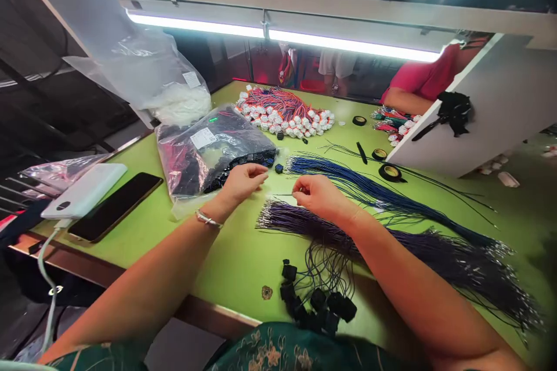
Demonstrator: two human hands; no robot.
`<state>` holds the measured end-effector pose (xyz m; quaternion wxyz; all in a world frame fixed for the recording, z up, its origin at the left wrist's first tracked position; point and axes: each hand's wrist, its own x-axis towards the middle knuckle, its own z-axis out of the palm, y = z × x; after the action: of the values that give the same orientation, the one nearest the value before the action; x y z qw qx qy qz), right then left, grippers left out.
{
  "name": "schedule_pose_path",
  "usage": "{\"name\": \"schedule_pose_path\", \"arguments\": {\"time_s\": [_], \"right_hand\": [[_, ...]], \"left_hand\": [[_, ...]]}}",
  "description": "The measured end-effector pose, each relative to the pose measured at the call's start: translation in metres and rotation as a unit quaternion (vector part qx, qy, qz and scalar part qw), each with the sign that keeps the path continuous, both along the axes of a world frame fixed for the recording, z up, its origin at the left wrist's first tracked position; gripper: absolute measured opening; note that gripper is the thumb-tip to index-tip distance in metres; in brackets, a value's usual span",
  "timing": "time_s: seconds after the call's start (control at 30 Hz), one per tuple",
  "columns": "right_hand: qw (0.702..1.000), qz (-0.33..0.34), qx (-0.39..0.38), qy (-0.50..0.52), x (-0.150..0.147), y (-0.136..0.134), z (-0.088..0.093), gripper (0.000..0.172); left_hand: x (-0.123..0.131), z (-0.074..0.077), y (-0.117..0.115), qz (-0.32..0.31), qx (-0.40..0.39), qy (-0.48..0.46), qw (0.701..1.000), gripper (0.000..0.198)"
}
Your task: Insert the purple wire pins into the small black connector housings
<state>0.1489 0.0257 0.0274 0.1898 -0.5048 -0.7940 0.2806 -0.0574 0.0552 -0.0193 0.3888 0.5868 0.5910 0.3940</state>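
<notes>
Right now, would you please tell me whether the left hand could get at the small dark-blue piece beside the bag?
Probably yes: the small dark-blue piece lies on the table close to the left hand, with nothing visible between.

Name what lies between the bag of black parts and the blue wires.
Head view: a small dark piece lies between that bag and the wires.

Dark wire: thin, near level, centre frame!
Purple wires: silver-tipped bundle, stretching lower right!
Black connectors: heaped, centre-left!
</notes>
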Motion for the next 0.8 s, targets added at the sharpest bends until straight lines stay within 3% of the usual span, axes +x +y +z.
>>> {"name": "schedule_pose_path", "arguments": {"time_s": [0.07, 0.17, 0.3, 0.43, 0.53, 0.6, 0.67, 0.8], "right_hand": [[0.999, 0.007, -0.008, 0.036, -0.004, 0.001, 0.006, 0.011], [0.998, 0.016, 0.002, 0.066, -0.011, 0.001, 0.011, 0.013], [0.991, -0.019, -0.006, 0.130, -0.005, 0.002, 0.011, 0.013], [0.969, -0.076, -0.061, 0.227, 0.012, 0.004, 0.002, 0.015], [0.953, -0.101, -0.076, 0.275, 0.018, 0.004, -0.011, 0.019], [0.947, -0.110, -0.079, 0.291, 0.020, 0.004, -0.020, 0.021], [0.944, -0.122, -0.083, 0.296, 0.020, 0.003, -0.027, 0.020], [0.949, -0.136, -0.047, 0.280, 0.023, 0.002, -0.036, 0.016]], "left_hand": [[0.011, 0.006, 0.015, -0.007, 0.057, 0.114, 0.992, 0.037], [0.032, 0.007, 0.034, -0.004, 0.101, 0.278, 0.955, 0.036], [0.048, -0.004, 0.045, 0.007, 0.106, 0.288, 0.952, 0.021], [0.041, -0.004, 0.043, 0.001, 0.114, 0.261, 0.959, 0.019], [0.030, 0.005, 0.032, 0.008, 0.093, 0.160, 0.983, 0.021], [0.026, 0.012, 0.020, 0.019, 0.022, -0.087, 0.996, 0.025], [0.027, 0.015, 0.004, 0.010, -0.048, -0.274, 0.960, 0.028], [0.039, 0.009, -0.023, -0.020, -0.117, -0.373, 0.920, 0.043]]}}
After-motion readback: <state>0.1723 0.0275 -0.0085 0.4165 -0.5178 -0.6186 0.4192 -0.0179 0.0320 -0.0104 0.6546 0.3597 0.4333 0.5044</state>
